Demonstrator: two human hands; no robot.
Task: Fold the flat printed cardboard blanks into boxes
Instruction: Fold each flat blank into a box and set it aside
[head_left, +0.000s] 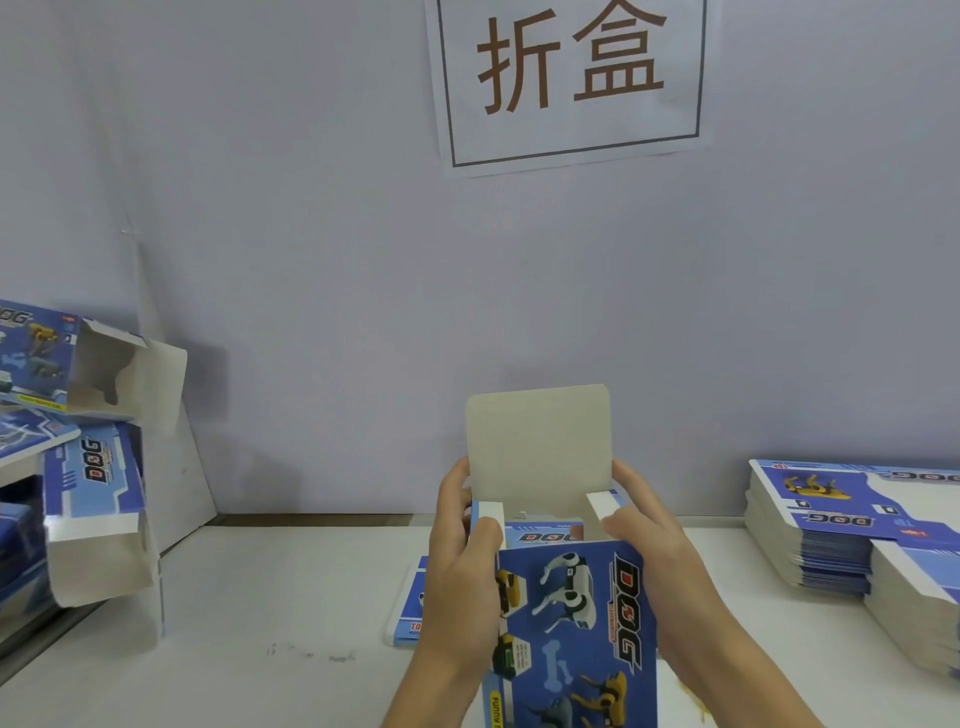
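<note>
Box (569, 613) held upright above bench (291, 597), gripped by left hand (462, 561) and right hand (649, 551); thumbs press side flaps inward. Lid (537, 441) stands open; next, tuck it down

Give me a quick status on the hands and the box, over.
Both hands on the box: left hand and right hand grip its sides, thumbs on the side flaps. Top flap upright, end open. Nothing in the way; flat blanks stacked right.
</note>
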